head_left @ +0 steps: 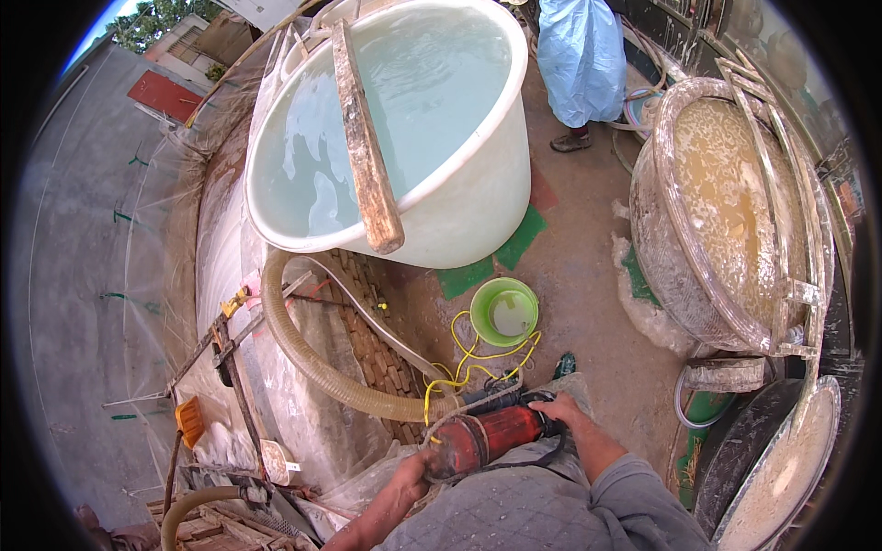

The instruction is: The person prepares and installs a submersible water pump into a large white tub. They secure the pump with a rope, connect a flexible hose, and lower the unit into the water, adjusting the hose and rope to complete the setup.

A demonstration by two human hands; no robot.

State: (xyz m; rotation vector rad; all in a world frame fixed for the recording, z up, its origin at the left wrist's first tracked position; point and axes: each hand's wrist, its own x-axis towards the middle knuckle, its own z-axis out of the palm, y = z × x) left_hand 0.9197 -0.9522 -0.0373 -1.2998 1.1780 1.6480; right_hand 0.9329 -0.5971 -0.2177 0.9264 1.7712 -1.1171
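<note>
Across the front of my body lies a red cylindrical pump (491, 439) with dark ends. My right hand (558, 411) is closed on its right end. At the left end my left hand (419, 470) grips it, fingers partly hidden. A thick ribbed tan hose (312, 376) curves from beside the big white tub down to the pump. Loops of yellow rope (459, 372) lie around the pump and by a green bucket (504, 312) with a little pale liquid in it. The white tub (469, 216) holds bluish water, and a wooden beam (363, 138) rests across its rim.
At the right stands a round vat (657, 248) of brownish frothy liquid with a wooden frame (776, 184) over it. Below it leans a pale round lid-like disc (785, 477). Another person in a blue plastic apron (581, 60) stands beyond the tub. Plastic sheeting (234, 230) covers the left side.
</note>
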